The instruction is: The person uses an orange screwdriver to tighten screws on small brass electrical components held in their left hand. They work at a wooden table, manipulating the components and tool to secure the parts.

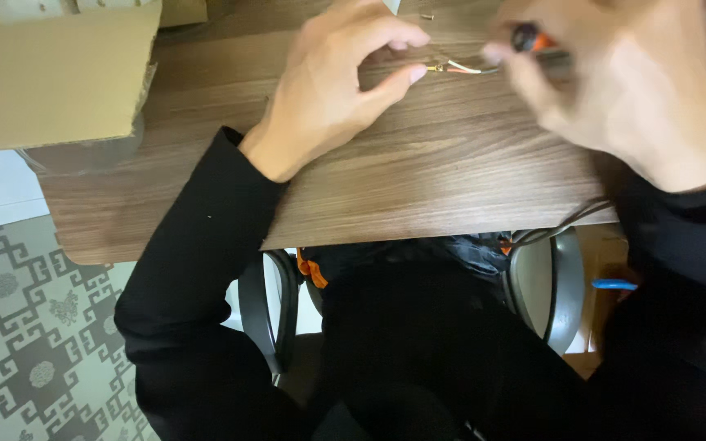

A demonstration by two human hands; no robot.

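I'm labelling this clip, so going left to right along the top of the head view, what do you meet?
Cardboard box → left hand → thin wires pinched in its fingers → right hand, blurred, with an orange-and-black tool.

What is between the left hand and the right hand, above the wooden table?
In the head view, thin wires with bare ends span the gap between the left hand and the blurred right hand; under them the wooden table is bare.

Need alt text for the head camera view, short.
Seen from above, a person's left hand pinches thin wires over a wooden table, while the blurred right hand holds an orange-and-black tool. A cardboard box sits at left.
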